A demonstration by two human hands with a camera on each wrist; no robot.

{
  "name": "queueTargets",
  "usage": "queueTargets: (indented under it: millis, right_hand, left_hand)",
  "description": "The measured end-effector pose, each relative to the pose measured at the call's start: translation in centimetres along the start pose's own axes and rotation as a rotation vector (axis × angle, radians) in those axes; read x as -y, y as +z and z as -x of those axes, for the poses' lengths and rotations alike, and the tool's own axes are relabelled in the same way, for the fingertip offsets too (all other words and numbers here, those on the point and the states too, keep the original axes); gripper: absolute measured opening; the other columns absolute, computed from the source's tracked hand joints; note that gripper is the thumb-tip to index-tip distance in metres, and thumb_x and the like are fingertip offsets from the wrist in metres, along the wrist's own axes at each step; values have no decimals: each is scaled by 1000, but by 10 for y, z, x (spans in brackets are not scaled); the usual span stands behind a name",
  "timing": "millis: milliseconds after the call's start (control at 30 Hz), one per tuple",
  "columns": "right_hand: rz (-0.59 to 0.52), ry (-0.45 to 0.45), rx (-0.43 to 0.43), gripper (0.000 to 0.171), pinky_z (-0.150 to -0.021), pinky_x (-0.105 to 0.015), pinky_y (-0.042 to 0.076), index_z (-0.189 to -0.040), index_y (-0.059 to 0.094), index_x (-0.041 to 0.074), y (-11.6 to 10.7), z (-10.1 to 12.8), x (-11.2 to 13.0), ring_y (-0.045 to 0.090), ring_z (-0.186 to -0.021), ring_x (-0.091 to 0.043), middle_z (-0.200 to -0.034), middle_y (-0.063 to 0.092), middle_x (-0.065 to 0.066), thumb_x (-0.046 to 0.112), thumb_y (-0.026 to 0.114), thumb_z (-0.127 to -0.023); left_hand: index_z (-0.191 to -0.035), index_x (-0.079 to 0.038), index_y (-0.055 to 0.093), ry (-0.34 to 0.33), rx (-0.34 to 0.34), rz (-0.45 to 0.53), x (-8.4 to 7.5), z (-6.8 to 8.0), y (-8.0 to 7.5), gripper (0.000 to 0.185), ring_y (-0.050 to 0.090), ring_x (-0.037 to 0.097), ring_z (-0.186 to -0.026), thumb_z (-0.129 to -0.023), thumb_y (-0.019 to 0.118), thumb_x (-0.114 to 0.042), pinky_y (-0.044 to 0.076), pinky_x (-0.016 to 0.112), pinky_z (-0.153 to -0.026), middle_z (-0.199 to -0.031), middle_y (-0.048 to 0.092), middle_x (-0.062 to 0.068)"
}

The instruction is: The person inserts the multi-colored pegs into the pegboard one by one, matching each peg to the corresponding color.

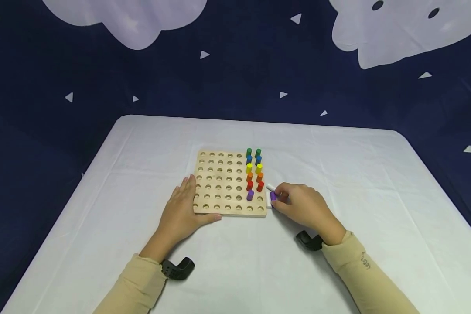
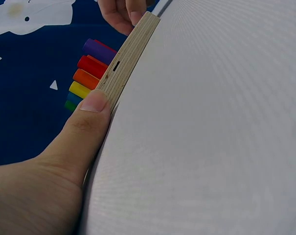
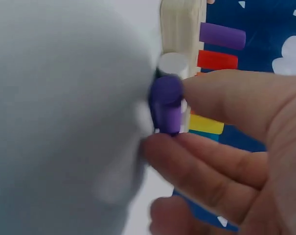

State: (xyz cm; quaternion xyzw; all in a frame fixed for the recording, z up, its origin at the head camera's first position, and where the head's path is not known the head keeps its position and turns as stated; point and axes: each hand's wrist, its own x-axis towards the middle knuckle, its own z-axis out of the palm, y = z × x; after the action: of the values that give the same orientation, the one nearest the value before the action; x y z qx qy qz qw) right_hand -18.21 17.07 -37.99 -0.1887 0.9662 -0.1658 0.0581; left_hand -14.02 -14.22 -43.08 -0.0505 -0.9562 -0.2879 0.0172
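Note:
A wooden pegboard (image 1: 220,183) lies on the table with rows of round holes. Its two rightmost columns hold paired green, blue, yellow, orange and red pegs, plus one purple peg (image 1: 250,195) in the inner column. My left hand (image 1: 182,209) rests against the board's left edge, fingers extended, with the thumb (image 2: 91,107) along its front edge. Off the board's right side, my right hand (image 1: 304,204) has thumb and fingertips around a loose purple peg (image 3: 168,105) low at the table. White pegs (image 1: 268,200) lie beside it, against the board.
A white cloth covers the table (image 1: 141,148), and a dark blue backdrop (image 1: 235,74) with white clouds and triangles rises behind it. Each wrist carries a black camera mount (image 1: 178,268) below the sleeve's cuff.

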Motion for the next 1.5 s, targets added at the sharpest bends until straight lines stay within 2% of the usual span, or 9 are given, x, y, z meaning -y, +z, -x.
queueTargets:
  millis: [233,400,533,733,900,1000,1100,1300,1500]
  right_hand:
    - [65,34,63,25,-59,-27,44,-107,72,14,-7,2,8,56,-68,-10,-87,71,5,27,74,-86]
    - [160,-12,84,19,-55,-28,40,-101,71,13,-9,1,16,51,-65,-13,-78,63,6,18,74,-84]
    - [201,-30,97,21,-56,-29,41,-105,70,10,-9,2,16,51,-67,-15,-81,62,4,16,72,-85]
    - [103,-9,98,30,-54,-27,39,-113,69,11,-12,1,11,50,-65,-13,-81,63,3,18,69,-85]
    - [-11,-28,-3,28,-50,-26,36,-112,66,17,-16,-1,9,43,-55,-11,-87,69,6,20,72,-84]
    - [-73,-48,-62,24,-49,-26,34,-105,64,21,-17,-1,9,39,-52,-11,-91,71,7,21,75,-84]
    - [-117,-58,-97,22,-49,-26,36,-99,63,24,-16,-2,10,41,-51,-10,-93,72,7,22,77,-83]
    - [-174,-42,-97,20,-51,-26,40,-97,63,25,-9,-4,14,48,-53,-12,-96,74,5,23,79,-83]
    - [-197,-82,-93,20,-52,-26,41,-95,64,27,1,-9,19,49,-51,-10,-95,75,8,26,80,-83]
  left_hand:
    - [-157,4,9,0,2,1,0,0,0,137,13,33,-155,-66,79,-70,11,48,-128,-164,16,21]
    - [-157,4,9,0,-1,1,0,1,1,137,14,33,-155,-66,79,-70,11,47,-128,-164,16,21]
    - [-157,4,9,-2,3,3,1,2,2,137,14,34,-155,-66,79,-70,11,47,-128,-164,16,21]
    - [-157,4,9,-3,-3,4,1,2,2,137,14,34,-154,-66,79,-70,11,48,-128,-164,17,22]
    - [-157,5,9,-3,-1,-1,1,3,0,136,14,34,-154,-66,79,-70,11,48,-128,-164,17,22]
    - [-157,5,9,-1,2,-1,1,2,0,136,14,34,-154,-67,79,-70,11,48,-128,-164,16,22]
    - [-157,5,9,2,2,-2,0,2,-1,136,14,34,-154,-67,79,-70,10,47,-128,-164,16,22]
    - [-157,5,9,8,-3,-5,0,2,-1,136,14,34,-154,-66,79,-69,11,48,-128,-164,17,22]
    - [-156,6,10,14,-8,-7,0,1,0,136,15,35,-154,-66,80,-69,11,48,-127,-163,17,23]
